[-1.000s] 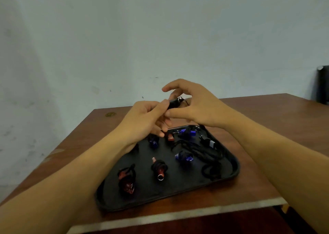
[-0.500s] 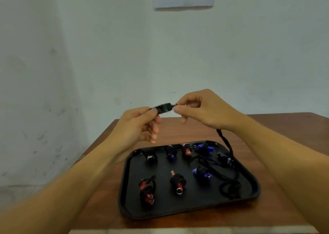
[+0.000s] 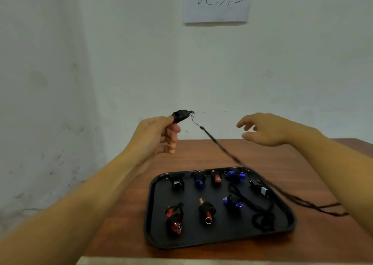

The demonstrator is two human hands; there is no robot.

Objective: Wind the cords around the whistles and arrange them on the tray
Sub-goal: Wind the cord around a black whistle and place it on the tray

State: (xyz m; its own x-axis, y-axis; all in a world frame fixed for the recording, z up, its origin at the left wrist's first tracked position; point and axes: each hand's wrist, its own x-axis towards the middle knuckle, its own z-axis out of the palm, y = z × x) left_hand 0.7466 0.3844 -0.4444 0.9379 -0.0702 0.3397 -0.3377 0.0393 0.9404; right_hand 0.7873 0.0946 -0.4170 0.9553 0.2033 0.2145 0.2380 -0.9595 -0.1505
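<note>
My left hand (image 3: 159, 137) pinches a black whistle (image 3: 181, 115) held up in the air above the table. Its black cord (image 3: 232, 157) hangs from the whistle's ring and trails down to the right, over the tray's far right corner onto the table. My right hand (image 3: 266, 129) hovers open to the right of the whistle, holding nothing. A black tray (image 3: 159, 234) lies below on the table. It holds several red, blue and black whistles with cords wound round them, such as a red one (image 3: 174, 218). A loose tangle of cord (image 3: 262, 220) lies at its right side.
The tray sits on a brown wooden table (image 3: 302, 159) that stands against a pale wall. A sheet of paper (image 3: 217, 2) with handwriting hangs on the wall above. The table's front edge runs along the bottom of the view.
My right hand has let go of the whistle's ring end and moved off to the right. The cord now hangs free from the whistle, which my left hand has lifted higher.
</note>
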